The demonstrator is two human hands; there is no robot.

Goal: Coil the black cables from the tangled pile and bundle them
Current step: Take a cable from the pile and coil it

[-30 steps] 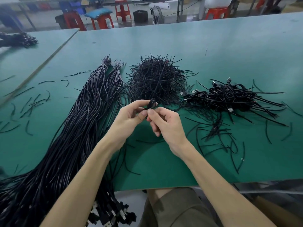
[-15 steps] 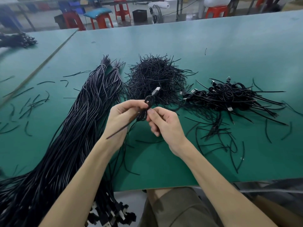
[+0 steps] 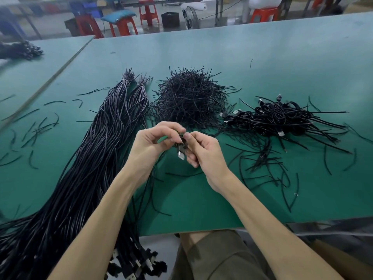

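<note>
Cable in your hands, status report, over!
Both hands pinching small coiled cable above table. Plug hanging down. Nothing blocking.

We note two bare forearms, no sleeve reaching either wrist or elbow within view. The left hand (image 3: pixel 153 142) and right hand (image 3: pixel 203 150) carry no gloves, rings, watch or wristband that we can make out. Fingernails are short and unpainted. Below the near edge of the worktop (image 3: pixel 201 209) we see olive-brown cloth (image 3: pixel 218 257), creased, over the person's lap; the garment's type cannot be told.
</note>
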